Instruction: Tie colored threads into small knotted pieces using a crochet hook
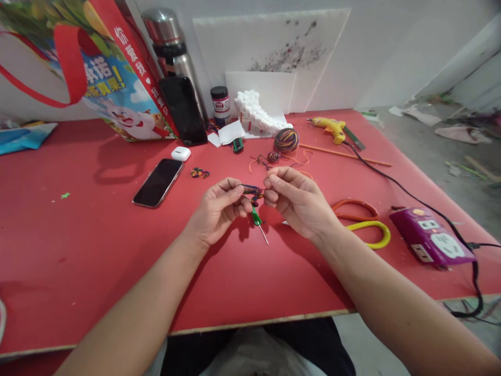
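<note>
Dark multicoloured yarn (253, 192) stretches between my two hands above the red table. My left hand (222, 206) is closed, with thumb and fingertips pinching one end of it. My right hand (293, 197) is closed too, its thumb and index finger pinching the strand on the other side. Just below the yarn is a small tool with a green handle (256, 216) and a thin metal shaft; whether it lies on the table or hangs from the yarn I cannot tell. Beyond my right hand sit a ball of yarn (286, 139) and a smaller wound bundle (273, 156).
On the left lie a phone (158, 181) and a white earphone case (180, 153). At right are scissors with red and yellow handles (378, 235), a purple power socket (432, 237) and a yellow glue gun (331, 128). A gift bag (129, 99) and steel flask (162, 26) stand behind.
</note>
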Available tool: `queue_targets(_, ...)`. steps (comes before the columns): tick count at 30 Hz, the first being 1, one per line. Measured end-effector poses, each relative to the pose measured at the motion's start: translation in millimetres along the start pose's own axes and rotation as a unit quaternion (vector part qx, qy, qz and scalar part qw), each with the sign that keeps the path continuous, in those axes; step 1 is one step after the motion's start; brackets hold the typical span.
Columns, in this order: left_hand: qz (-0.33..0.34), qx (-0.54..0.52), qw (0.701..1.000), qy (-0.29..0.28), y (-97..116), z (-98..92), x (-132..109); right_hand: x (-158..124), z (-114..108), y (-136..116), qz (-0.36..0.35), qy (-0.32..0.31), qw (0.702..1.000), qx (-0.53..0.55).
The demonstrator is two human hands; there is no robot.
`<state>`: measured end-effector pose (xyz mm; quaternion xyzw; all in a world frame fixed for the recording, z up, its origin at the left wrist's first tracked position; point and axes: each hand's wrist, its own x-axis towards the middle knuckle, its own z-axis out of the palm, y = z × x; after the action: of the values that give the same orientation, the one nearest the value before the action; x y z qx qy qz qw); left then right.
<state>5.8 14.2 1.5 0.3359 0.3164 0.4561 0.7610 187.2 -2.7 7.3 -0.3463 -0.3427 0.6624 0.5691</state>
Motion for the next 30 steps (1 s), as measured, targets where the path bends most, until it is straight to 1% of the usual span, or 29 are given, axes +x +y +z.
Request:
queue_targets(2,0.001,-0.009,1.0,0.004,0,0.2,0,0,-1,-2,0.006,0.004,1.0,0.0)
queue_targets(5,0.004,-0.012,1.0,0.009,0,1.7,-1,1,-2,-3,-0.002,0.013,0.999,-0.042)
queue_targets(7,0.006,-0.004,1.0,0.008,0,2.8,-1,1,-4,-3,-0.029,0.017,0.995,-0.09)
queue_targets(9,0.008,0.005,1.0,0.005,0,3.4,-1,0,-6,-3,-0.059,0.014,0.986,-0.157)
queue_targets(12,0.013,0.016,1.0,0.002,-1,3.0,-1,0,-10,-2,-0.092,-0.002,0.959,-0.266)
queue_targets(15,0.022,0.024,0.999,0.001,-2,2.1,-1,1,-13,-1,-0.137,-0.012,0.923,-0.359)
queue_targets(17,0.027,0.029,0.999,0.001,-2,1.7,-1,1,-15,0,-0.17,-0.018,0.899,-0.403)
queue_targets(23,0.019,0.038,0.999,-0.006,-4,1.1,0,0,-15,4,-0.246,-0.051,0.847,-0.468)
queue_targets(27,0.007,0.043,0.999,-0.009,-6,0.8,0,-1,-16,9,-0.279,-0.071,0.827,-0.483)
queue_targets(30,-0.005,0.049,0.999,-0.013,-5,1.7,-1,1,-18,10,-0.291,-0.058,0.819,-0.491)
